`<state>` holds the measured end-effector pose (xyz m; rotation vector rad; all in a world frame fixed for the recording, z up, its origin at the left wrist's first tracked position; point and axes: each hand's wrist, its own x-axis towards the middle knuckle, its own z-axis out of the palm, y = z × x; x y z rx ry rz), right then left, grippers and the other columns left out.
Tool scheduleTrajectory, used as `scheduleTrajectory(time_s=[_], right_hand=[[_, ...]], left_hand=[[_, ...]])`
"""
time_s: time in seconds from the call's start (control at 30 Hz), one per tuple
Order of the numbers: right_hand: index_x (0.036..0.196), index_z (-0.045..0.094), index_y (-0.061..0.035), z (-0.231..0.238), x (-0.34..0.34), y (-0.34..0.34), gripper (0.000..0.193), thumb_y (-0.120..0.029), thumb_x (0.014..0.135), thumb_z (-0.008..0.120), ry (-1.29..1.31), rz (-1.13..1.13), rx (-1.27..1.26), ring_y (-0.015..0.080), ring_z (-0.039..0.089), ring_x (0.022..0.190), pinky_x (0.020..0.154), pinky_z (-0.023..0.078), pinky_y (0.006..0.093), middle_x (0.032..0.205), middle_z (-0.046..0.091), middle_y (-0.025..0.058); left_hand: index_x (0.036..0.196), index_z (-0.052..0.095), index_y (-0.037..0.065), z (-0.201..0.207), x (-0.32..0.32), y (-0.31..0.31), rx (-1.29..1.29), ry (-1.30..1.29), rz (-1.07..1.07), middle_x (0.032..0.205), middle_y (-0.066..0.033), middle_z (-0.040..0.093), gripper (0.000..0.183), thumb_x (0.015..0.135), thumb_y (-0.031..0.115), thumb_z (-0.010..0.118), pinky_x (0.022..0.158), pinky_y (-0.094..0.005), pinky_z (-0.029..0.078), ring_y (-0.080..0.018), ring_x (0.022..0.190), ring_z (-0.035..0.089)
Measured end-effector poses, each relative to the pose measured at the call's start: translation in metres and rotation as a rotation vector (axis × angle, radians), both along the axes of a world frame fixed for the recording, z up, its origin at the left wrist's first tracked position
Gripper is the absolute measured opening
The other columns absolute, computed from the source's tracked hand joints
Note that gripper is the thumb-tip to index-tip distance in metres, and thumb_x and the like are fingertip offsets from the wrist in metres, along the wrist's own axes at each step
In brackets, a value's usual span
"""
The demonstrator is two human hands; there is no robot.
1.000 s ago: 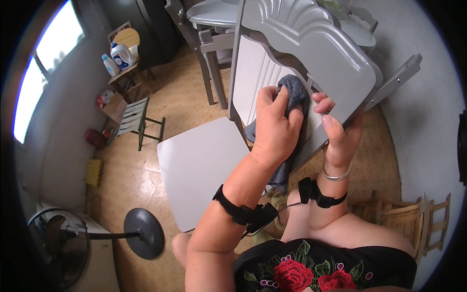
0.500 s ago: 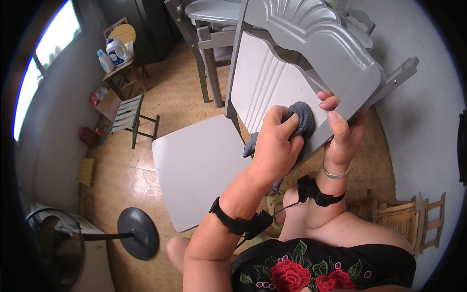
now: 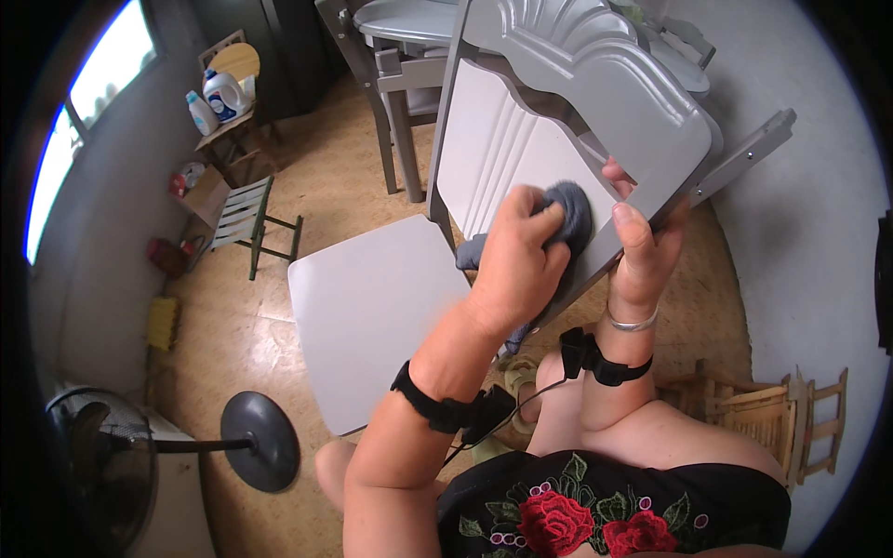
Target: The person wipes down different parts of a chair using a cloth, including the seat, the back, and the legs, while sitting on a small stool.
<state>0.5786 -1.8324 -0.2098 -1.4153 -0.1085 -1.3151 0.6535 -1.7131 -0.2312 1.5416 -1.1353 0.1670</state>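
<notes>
A grey chair with a carved backrest stands tilted before me, its smooth light-grey seat to the left. In my left hand is a bunched dark grey cloth, pressed against the lower right of the pale ribbed panel; its loose ends hang below. My right hand clasps the near edge of the backrest frame, thumb on the outer side and fingertips showing through the gap in the frame. The rest of those fingers is hidden behind the wood.
Another grey chair and a round table stand beyond. A folding stool and bottles on a small wooden chair are at the left. A fan base stands near left; wooden chairs sit by the right wall.
My left hand and the cloth have shifted slightly left on the panel, with some motion blur. My right hand keeps its hold on the frame. The whole view has moved a little.
</notes>
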Motion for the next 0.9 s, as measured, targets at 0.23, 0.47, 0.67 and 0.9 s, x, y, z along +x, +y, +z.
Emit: scheduleTrajectory(time_s=[0.23,0.47,0.67,0.9], right_hand=[[0.124,0.045,0.0013,0.006,-0.003,0.0,0.051,-0.014,0.078,0.061,0.024,-0.004,-0.063,0.0191,0.06,0.098,0.087,0.046,0.0314,0.11,0.058,0.0113],[0.127,0.044,0.0006,-0.001,0.001,-0.007,0.048,-0.031,0.092,0.053,-0.105,0.131,0.131,0.0195,0.061,0.099,0.087,0.047,0.0316,0.109,0.061,0.0114],[0.13,0.042,0.0004,-0.006,0.006,-0.009,0.046,-0.029,0.096,0.048,-0.134,0.128,0.145,0.0212,0.063,0.096,0.084,0.049,0.03,0.109,0.062,0.0113],[0.13,0.041,0.0017,-0.005,0.005,-0.002,0.05,-0.034,0.097,0.045,-0.092,0.108,0.111,0.0207,0.062,0.095,0.087,0.048,0.032,0.107,0.062,0.0148]], left_hand=[[0.104,0.061,-0.005,-0.042,-0.009,0.028,-0.032,0.498,-0.206,0.104,-0.0109,0.058,0.031,0.077,-0.003,0.046,0.089,-0.0279,0.044,-0.019,0.099,0.055],[0.126,0.049,-0.003,-0.031,-0.006,0.041,-0.663,1.264,-0.433,0.108,-0.0137,0.061,0.042,0.085,0.004,0.042,0.085,-0.034,0.051,-0.022,0.096,0.061],[0.13,0.046,-0.002,0.024,0.024,0.012,-0.665,0.797,-0.443,0.109,-0.0099,0.06,0.037,0.096,0.012,0.046,0.084,-0.0289,0.05,-0.016,0.096,0.059],[0.129,0.049,0.001,0.015,0.023,-0.032,-0.171,-0.051,-0.113,0.144,-0.0294,0.032,0.042,0.088,0.009,0.053,0.115,-0.0441,0.012,-0.0432,0.14,0.016]])
